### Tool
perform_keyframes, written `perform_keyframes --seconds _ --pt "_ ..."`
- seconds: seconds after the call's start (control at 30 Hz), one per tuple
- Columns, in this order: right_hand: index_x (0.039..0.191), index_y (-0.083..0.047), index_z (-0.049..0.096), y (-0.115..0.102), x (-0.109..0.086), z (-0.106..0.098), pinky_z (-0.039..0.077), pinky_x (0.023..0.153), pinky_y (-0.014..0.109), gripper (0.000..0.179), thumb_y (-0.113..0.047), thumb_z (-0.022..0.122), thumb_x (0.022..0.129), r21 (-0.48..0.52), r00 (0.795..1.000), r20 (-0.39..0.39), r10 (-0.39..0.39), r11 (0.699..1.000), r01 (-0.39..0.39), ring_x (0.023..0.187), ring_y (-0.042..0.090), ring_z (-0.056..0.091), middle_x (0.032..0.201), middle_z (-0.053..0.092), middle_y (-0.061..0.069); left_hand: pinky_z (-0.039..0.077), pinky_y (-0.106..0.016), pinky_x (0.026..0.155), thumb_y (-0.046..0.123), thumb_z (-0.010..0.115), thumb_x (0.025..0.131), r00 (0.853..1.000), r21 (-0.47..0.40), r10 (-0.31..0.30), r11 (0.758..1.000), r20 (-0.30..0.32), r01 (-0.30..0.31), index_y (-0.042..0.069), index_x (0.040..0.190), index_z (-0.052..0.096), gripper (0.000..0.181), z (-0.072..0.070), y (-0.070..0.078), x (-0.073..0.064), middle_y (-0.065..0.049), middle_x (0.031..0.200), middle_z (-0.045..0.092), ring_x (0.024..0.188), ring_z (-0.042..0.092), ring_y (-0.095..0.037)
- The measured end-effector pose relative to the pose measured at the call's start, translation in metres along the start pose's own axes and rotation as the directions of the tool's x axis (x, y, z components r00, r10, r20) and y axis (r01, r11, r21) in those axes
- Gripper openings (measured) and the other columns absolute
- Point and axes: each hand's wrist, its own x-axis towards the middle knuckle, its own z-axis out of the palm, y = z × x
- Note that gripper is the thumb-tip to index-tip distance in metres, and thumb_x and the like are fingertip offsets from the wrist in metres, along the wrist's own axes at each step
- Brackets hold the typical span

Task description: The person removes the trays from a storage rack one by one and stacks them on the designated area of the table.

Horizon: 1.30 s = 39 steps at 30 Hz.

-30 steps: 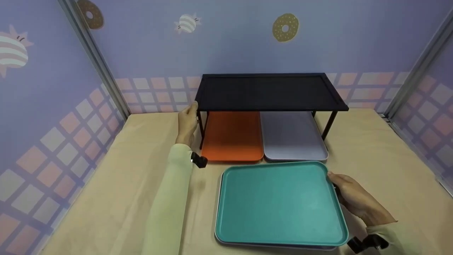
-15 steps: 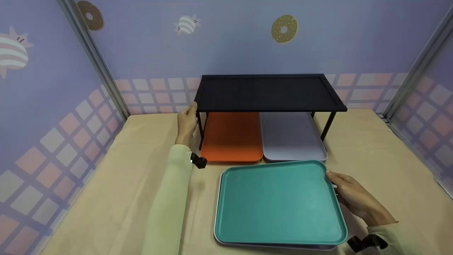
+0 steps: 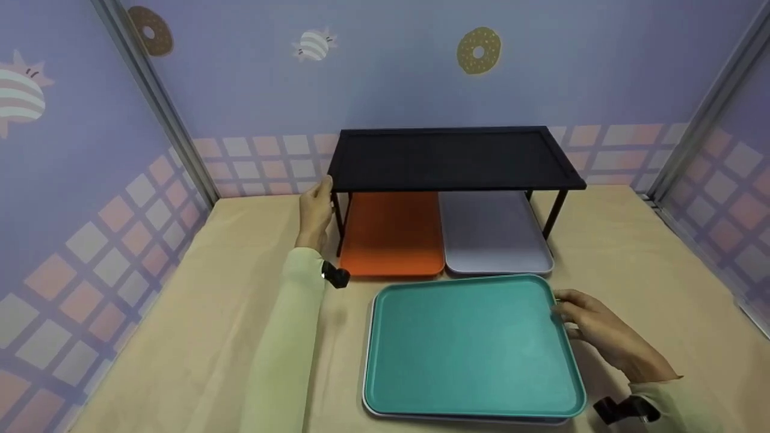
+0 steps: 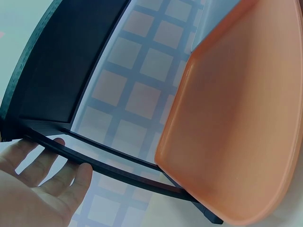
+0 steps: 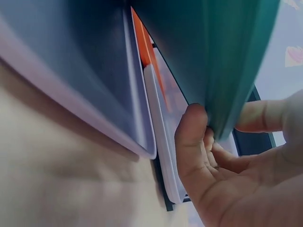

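Note:
In the head view my left hand [image 3: 315,211] is at the left front corner of a black rack [image 3: 451,157]. In the left wrist view its fingers curl against the rack's leg; the thumb is hard to make out. My right hand [image 3: 601,328] holds the right rim of a teal tray [image 3: 475,349]. The right wrist view shows thumb and fingers on either side of that rim, with the tray's edge raised. A pale lavender tray [image 5: 94,85] lies underneath, a gap between the two; in the head view only its border shows.
Beneath the rack an orange tray [image 3: 394,240] and a second lavender tray [image 3: 499,240] lie side by side, their front ends sticking out. A beige cloth [image 3: 240,337] covers the table. Patterned walls [image 3: 397,72] enclose the back and sides.
My right fingers have shifted on the teal tray's rim, and more of them show now. The left hand has stayed at the rack's corner. The view has drifted slightly.

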Motion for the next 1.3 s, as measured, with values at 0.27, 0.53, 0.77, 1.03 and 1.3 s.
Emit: perform_keyframes --seconds 0.27,0.53,0.77,1.03,1.3 --pt "0.142 0.01 0.037 0.004 -0.002 -0.002 0.054 0.079 0.033 0.047 -0.021 0.049 0.109 -0.087 0.999 0.0 -0.044 0.995 0.044 0.098 0.021 0.056 0.129 0.051 0.022 0.041 -0.043 0.114 0.042 0.047 0.109 1.0 0.013 -0.022 1.0 0.013 0.022 0.004 0.142 0.058 0.052 -0.001 0.0 0.001 -0.013 0.157 0.043 0.141 0.044 -0.028" --pt "0.141 0.014 0.039 0.007 0.003 -0.002 0.056 0.073 0.034 0.044 -0.015 0.048 0.108 -0.114 0.998 0.017 -0.056 0.992 0.058 0.086 0.02 0.057 0.122 0.053 0.022 0.041 -0.027 0.071 0.041 0.051 0.107 0.999 0.014 0.013 1.0 -0.035 -0.013 0.013 0.071 0.035 0.048 0.0 -0.001 0.001 0.003 0.075 0.039 0.068 0.04 -0.011" --pt "0.143 0.017 0.038 0.008 0.004 -0.001 0.057 0.074 0.035 0.048 -0.016 0.047 0.108 -0.133 1.0 0.01 -0.021 0.991 0.022 0.085 0.021 0.056 0.111 0.056 0.016 0.036 -0.027 0.068 0.042 0.051 0.107 0.999 0.015 0.011 1.0 -0.035 -0.01 0.016 0.069 0.034 0.049 0.0 0.0 -0.001 0.003 0.072 0.032 0.067 0.036 -0.011" --pt "0.147 0.019 0.032 0.01 0.005 -0.002 0.057 0.079 0.039 0.056 -0.021 0.045 0.11 -0.146 1.0 0.016 0.017 0.989 -0.014 0.094 0.023 0.06 0.117 0.059 0.02 0.039 -0.027 0.072 0.042 0.051 0.107 0.999 0.011 0.019 1.0 -0.04 -0.019 0.015 0.069 0.035 0.049 0.002 0.001 0.0 0.0 0.081 0.036 0.078 0.039 -0.015" --pt "0.149 0.019 0.029 0.01 0.006 -0.001 0.056 0.083 0.039 0.06 -0.025 0.044 0.11 -0.146 0.999 0.022 0.048 0.988 -0.045 0.1 0.024 0.061 0.118 0.06 0.019 0.043 -0.029 0.077 0.043 0.05 0.107 0.999 0.012 0.01 1.0 -0.036 -0.01 0.015 0.071 0.038 0.047 0.001 0.0 0.0 0.001 0.086 0.047 0.08 0.043 -0.013"
